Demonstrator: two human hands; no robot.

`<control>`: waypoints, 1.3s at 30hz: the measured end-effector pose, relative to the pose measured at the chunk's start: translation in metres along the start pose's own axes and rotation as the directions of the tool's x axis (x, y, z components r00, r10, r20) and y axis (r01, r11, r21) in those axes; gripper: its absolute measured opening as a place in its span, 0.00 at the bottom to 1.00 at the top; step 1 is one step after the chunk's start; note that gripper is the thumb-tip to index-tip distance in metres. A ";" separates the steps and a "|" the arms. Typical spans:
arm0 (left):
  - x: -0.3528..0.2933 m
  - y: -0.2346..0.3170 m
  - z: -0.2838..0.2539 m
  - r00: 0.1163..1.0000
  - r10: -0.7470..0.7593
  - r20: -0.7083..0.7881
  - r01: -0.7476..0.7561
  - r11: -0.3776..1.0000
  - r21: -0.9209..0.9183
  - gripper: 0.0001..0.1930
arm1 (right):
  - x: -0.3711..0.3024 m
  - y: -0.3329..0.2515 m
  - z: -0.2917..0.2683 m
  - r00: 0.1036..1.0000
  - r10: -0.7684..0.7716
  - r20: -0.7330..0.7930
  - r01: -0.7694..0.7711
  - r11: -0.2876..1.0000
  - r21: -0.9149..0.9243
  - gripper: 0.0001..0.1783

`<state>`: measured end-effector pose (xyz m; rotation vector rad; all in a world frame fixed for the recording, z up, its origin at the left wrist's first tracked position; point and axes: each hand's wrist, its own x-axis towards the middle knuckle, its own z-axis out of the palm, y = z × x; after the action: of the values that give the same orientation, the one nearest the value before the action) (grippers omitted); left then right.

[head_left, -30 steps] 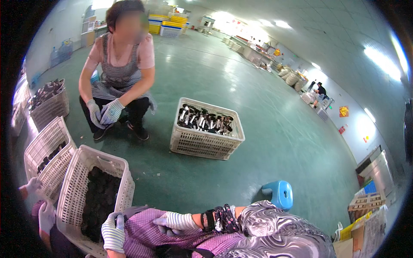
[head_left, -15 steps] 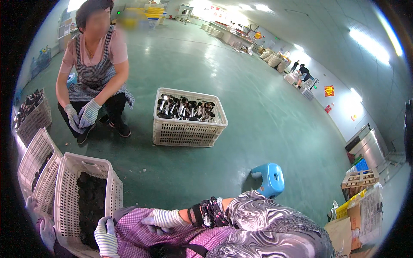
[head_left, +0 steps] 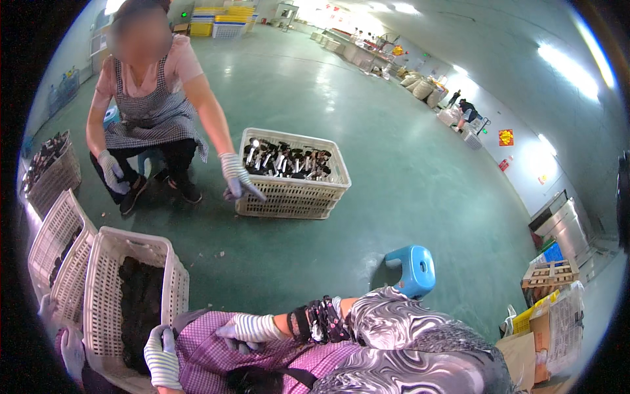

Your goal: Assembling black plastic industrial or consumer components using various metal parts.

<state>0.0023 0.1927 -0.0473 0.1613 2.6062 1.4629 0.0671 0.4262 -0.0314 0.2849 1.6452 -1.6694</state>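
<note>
Fingers, left hand (head_left: 161, 353): striped glove, bent down over the lap, right by the near crate (head_left: 102, 295). Can't see anything in them, and can't tell if they're pinching cloth.
Fingers, right hand (head_left: 248, 329): kinda curled on the purple checked apron (head_left: 197, 354); tips are partly hidden, so no clue whether they've got a fold.
Lap pause: looks like a breather to me, both hands parked outside that crate.
Reach into crate: getting at the dark pieces (head_left: 140, 305) would call for lifting the left hand up and over the rim, I'd say.
Dark pieces, looks: nearly black, matte, sorta crinkly, heaped inside the near crate; single ones blur together.
Near crate, looks: off-white, slotted walls, just left of the lap.
Floor crate (head_left: 289, 202): same style, out ahead, packed with black bits and pale stalk-like ones.
Co-worker (head_left: 147, 108): sitting low, one gloved hand (head_left: 237, 176) stretched out at that floor crate's corner; can't tell if it's touching.
</note>
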 end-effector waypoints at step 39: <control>0.035 0.002 0.011 0.956 -0.198 0.215 0.225 0.969 -0.105 0.16 | -0.159 0.285 -0.078 0.485 0.353 -0.800 -0.222 0.935 0.278 0.23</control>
<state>-0.0300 0.2092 -0.0540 0.0137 2.2813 1.4495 0.3323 0.5888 -0.1577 1.5869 1.9649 -1.4284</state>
